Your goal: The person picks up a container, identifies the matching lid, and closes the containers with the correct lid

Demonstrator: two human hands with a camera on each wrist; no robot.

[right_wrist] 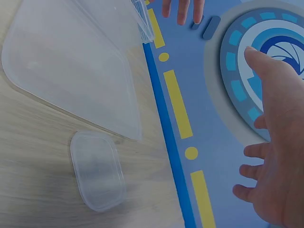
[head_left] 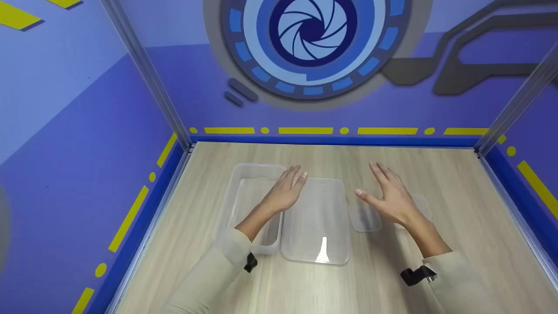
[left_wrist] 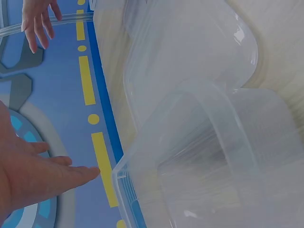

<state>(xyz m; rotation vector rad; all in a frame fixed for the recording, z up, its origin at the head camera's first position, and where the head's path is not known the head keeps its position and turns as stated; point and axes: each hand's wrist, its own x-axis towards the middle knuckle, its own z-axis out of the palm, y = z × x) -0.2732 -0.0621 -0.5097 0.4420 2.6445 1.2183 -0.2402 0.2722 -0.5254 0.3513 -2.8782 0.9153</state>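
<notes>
My left hand (head_left: pixel 283 192) hovers over the right rim of a large clear plastic container (head_left: pixel 226 207), fingers extended and holding nothing. To the container's right a large translucent lid (head_left: pixel 316 222) lies flat on the table. My right hand (head_left: pixel 392 198) is raised above a small clear lid (head_left: pixel 366 220), its fingers spread and touching nothing. Partly hidden behind that hand is another small clear plastic piece (head_left: pixel 422 207); its kind cannot be told. In the right wrist view, the small lid (right_wrist: pixel 97 171) rests apart from the large lid (right_wrist: pixel 71 71).
A light wood-grain table (head_left: pixel 305 288) carries these things. Blue printed panels (head_left: pixel 305 117) stand at the back and both sides, with metal posts (head_left: pixel 148 74) at the corners.
</notes>
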